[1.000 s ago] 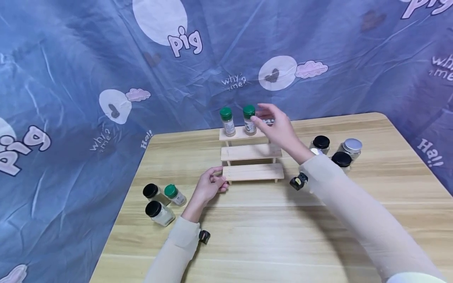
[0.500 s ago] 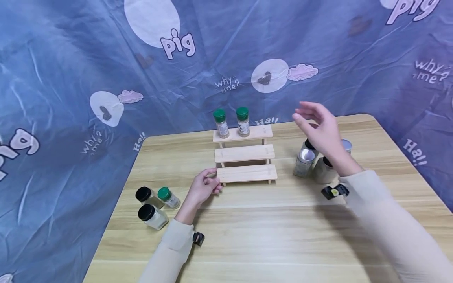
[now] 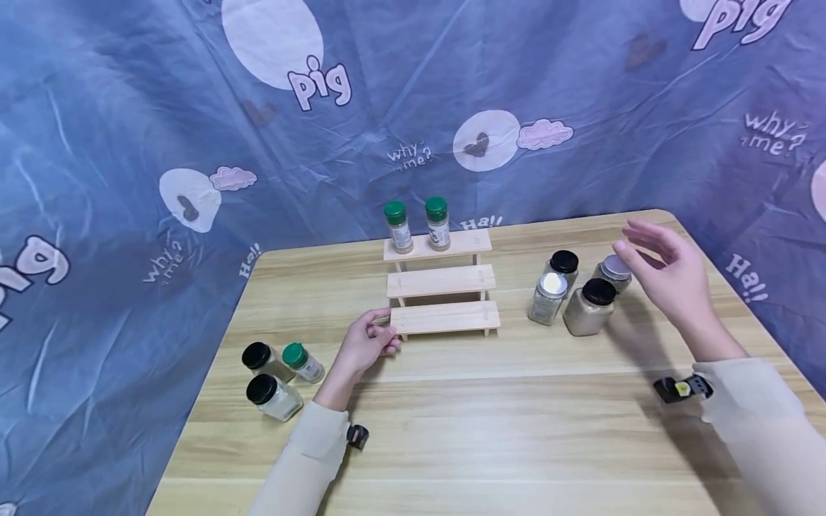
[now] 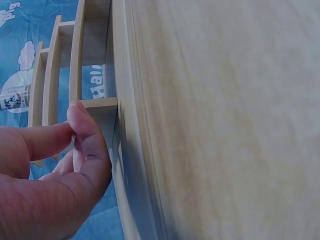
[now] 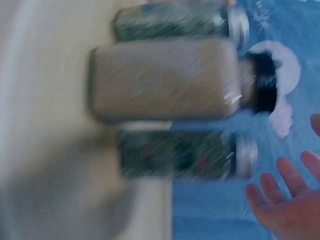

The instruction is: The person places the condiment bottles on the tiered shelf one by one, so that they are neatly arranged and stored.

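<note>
Left hand (image 3: 364, 342) is pinching the left end of the lowest step on a pale three-tier wooden rack (image 3: 441, 280), thumb + index meeting at the board's edge, other fingers curling in. Rack's sitting upright toward the far side of a light wood-grain table (image 3: 452, 430), long axis running left-right, roughly parallel w/ the far edge, steps facing the person & climbing toward the printed blue cloth (image 3: 387, 86). Boards are looking thin, flat, rectangular, on short legs. Two clear cylindrical shakers w/ green caps (image 3: 438, 224) are standing upright on the top tier, left end and abt middle.

Right hand (image 3: 674, 276) is hanging in the air by the right-side jars, fingers loosely bent and slightly parted, holding nothing afaict. Those are standing upright: a squarish clear jar w/ black lid (image 3: 589, 312) and tan fill, a second black-lidded jar (image 3: 564, 262), plus two silver-lidded jars (image 3: 546, 304) w/ green flaky stuff; right wrist view's blurring them. Over left, two black-lidded clear jars (image 3: 280, 403) & another green-capped shaker (image 3: 310, 368) are resting close together.
</note>
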Available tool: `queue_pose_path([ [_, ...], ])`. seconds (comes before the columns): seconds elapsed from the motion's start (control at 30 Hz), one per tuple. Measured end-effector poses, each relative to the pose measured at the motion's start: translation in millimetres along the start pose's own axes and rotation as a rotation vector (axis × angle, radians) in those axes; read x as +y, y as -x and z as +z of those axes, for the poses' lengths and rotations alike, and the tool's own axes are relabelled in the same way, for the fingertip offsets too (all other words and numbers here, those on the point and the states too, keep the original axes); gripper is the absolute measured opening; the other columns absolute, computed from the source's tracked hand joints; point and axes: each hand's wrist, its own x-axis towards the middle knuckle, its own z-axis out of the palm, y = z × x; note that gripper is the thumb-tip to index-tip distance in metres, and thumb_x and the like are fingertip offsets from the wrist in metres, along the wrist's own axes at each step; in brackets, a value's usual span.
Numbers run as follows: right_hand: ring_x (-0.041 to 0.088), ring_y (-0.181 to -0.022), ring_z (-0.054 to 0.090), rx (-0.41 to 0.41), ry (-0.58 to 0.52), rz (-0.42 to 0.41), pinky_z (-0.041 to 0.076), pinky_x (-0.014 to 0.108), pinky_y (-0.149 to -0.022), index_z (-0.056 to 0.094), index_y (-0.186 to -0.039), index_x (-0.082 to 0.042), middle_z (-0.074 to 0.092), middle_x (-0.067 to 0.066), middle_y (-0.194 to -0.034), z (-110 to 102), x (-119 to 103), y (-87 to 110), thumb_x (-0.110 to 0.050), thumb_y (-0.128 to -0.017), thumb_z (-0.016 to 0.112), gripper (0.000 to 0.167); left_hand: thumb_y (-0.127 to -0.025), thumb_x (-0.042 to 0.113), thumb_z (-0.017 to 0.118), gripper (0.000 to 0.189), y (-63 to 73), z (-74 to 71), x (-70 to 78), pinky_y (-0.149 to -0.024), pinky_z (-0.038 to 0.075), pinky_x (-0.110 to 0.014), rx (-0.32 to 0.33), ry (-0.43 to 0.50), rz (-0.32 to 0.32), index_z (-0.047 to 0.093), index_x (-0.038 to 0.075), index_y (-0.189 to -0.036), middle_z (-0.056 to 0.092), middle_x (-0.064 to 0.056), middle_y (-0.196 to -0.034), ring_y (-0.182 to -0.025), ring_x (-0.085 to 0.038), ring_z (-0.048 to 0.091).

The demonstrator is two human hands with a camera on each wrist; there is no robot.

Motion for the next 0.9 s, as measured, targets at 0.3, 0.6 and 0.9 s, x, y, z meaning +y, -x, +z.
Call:
queue_pose_path([
  [0.3,-0.019,-0.11,0.06,-0.128,0.069,0.053,0.049,-0.003,-0.091,0.055,-0.151,-0.008,0.063,-0.035,-0.119,-13.0,41.2,21.9,-0.008,-0.097,0.075,0.058,-0.101,-0.001,0.065,0.05,0.9,-0.7,0.7,-0.072,0.068,-0.026,0.002,0.009,-0.005,0.054,0.006,-0.15,0.073,-0.019,-0.095,-0.077,-0.016,0.074],
  [0.6,-0.021,-0.11,0.057,-0.229,0.067,-0.023,0.048,-0.003,-0.094,0.049,-0.152,0.004,0.061,-0.036,-0.117,-14.8,72.3,27.5,0.003,-0.096,0.073,0.061,-0.101,0.0,0.066,0.05,2.1,-0.9,2.7,-0.07,0.066,-0.023,-0.001,0.008,-0.012,0.054,0.007,-0.15,0.073,-0.014,-0.09,-0.074,-0.013,0.073],
  [0.9,-0.022,-0.112,0.057,-0.245,0.0,-0.042,0.048,-0.003,-0.096,0.053,-0.15,-0.003,0.061,-0.036,-0.119,-11.1,82.8,26.2,0.009,-0.094,0.071,0.06,-0.101,-0.001,0.065,0.05,2.7,0.4,3.6,-0.068,0.066,-0.022,0.002,0.016,-0.017,0.054,0.007,-0.149,0.071,-0.01,-0.087,-0.074,-0.013,0.073],
])
